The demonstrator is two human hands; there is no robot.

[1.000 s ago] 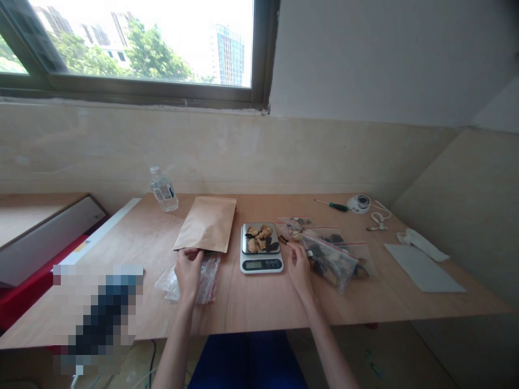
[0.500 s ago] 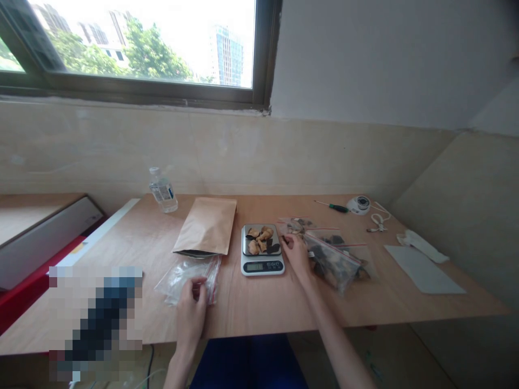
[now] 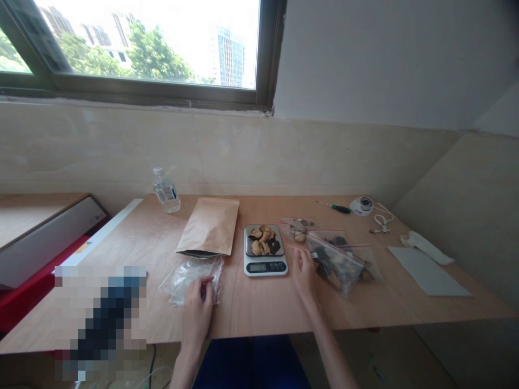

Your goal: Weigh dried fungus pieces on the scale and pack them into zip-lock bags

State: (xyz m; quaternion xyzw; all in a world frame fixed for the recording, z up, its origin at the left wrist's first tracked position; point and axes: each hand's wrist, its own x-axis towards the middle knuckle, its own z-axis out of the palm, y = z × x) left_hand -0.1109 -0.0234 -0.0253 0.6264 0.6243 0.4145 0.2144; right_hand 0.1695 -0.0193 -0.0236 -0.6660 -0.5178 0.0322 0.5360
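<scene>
My left hand [image 3: 198, 297] rests on the table at the near edge of some clear zip bags [image 3: 184, 275], fingers loosely curled and thumb a little apart, nothing seen in it. Just right of the kitchen scale [image 3: 265, 274] is my right hand [image 3: 304, 273], its fingertips drawn together with no item visible in them. On the scale's metal plate lie light brown dried pieces [image 3: 263, 237] and several black ones [image 3: 274, 247]. The display is lit, but its digits are too small to read. Filled zip bags [image 3: 334, 262] with dark dried pieces lie beside my right hand.
A brown kraft pouch [image 3: 211, 227] lies behind the clear bags, its mouth toward me. Farther back stand a water bottle [image 3: 167, 192] and a white dome camera [image 3: 362, 206] beside a screwdriver [image 3: 340, 208]. A white sheet [image 3: 430, 273] lies right; a blurred-out object [image 3: 107, 313] lies left.
My right hand has drawn back toward me from the scale's plate; the dark piece at its fingertips is no longer seen there. The left hand has stayed by the clear bags. The view has shifted slightly.
</scene>
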